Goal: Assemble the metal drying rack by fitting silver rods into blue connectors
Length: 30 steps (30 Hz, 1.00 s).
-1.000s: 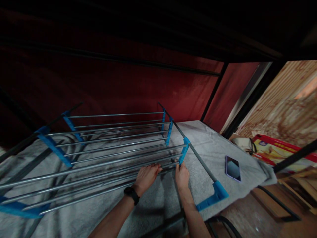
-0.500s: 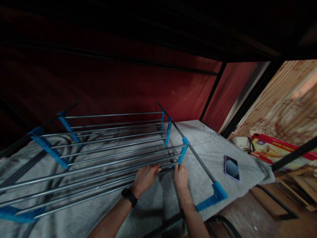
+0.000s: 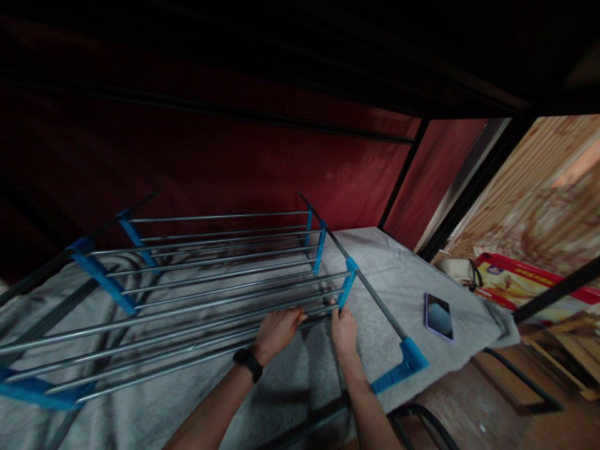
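A shoe rack of thin metal tubes and blue plastic brackets lies on its side in front of me. My left hand (image 3: 277, 328), with a black band at the wrist, has its fingers closed around a metal tube (image 3: 164, 372) near that tube's right end. Just right of it, my right hand (image 3: 344, 331) pinches the lower end of a blue bracket (image 3: 347, 284), where the tubes meet it. How far the tube ends sit in the bracket is hidden by my fingers. A grey side pole (image 3: 379, 303) runs through this bracket to a blue corner piece (image 3: 407, 365) nearer me.
Beneath the rack spreads a grey blanket (image 3: 389, 262). A phone (image 3: 439, 315) lies on it at the right. Black frame posts (image 3: 405, 172) and a dark red wall (image 3: 262, 162) enclose the back. A red and yellow box (image 3: 525, 281) is beyond the right edge.
The rack's left end has shifted slightly right and up in the view. Both my hands keep their grips in nearly the same place.
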Each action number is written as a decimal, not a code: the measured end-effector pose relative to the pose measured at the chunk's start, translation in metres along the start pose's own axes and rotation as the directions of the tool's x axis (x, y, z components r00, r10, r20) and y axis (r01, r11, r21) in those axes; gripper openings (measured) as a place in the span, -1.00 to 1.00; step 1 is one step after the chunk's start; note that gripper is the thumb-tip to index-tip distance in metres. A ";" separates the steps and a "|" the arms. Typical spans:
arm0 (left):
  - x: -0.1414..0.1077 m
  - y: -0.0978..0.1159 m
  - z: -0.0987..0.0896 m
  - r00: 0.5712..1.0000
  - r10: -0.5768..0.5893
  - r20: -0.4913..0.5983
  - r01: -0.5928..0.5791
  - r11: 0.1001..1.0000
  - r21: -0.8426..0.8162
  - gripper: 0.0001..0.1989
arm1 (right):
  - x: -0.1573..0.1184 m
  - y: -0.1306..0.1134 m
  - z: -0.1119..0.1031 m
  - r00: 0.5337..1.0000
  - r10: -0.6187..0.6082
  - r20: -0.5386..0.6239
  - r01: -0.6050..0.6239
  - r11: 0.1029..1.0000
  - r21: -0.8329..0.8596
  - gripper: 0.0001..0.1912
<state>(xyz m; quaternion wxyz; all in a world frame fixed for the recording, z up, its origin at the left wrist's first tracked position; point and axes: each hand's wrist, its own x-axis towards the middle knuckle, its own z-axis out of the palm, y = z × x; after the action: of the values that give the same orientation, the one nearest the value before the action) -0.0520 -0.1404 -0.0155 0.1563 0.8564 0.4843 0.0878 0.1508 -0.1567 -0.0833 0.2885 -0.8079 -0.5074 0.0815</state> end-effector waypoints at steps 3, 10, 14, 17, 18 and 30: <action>0.002 -0.001 0.000 1.000 -0.010 0.012 0.010 1.000 -0.008 -0.63 | -0.001 0.001 0.001 1.000 -0.011 0.005 0.011 1.000 -0.001 -0.52; 0.004 0.000 -0.001 0.999 -0.036 0.022 0.037 0.999 -0.017 -0.62 | -0.001 0.002 0.003 0.999 -0.034 -0.011 0.034 0.999 0.007 -0.57; 0.005 -0.001 0.000 0.999 -0.040 0.026 0.041 0.999 -0.019 -0.62 | 0.000 0.003 0.004 0.999 -0.040 -0.019 0.040 0.999 0.003 -0.58; 0.006 -0.002 0.002 0.999 -0.036 0.018 0.037 0.999 -0.018 -0.63 | -0.001 0.004 0.006 0.999 -0.033 -0.033 0.033 0.999 -0.007 -0.59; 0.006 -0.003 0.002 0.999 -0.035 0.016 0.035 0.999 -0.016 -0.63 | -0.001 0.004 0.006 0.999 -0.032 -0.037 0.032 0.999 -0.008 -0.60; 0.005 0.007 -0.004 0.999 -0.039 0.036 0.037 0.998 0.045 -0.60 | -0.002 -0.003 0.004 0.999 0.007 -0.050 -0.005 0.999 0.035 -0.52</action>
<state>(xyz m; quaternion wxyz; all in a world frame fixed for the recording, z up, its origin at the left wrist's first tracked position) -0.0455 -0.1386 -0.0091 0.1475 0.8517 0.4994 0.0582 0.1456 -0.1564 -0.0848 0.3150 -0.8061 -0.4960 0.0708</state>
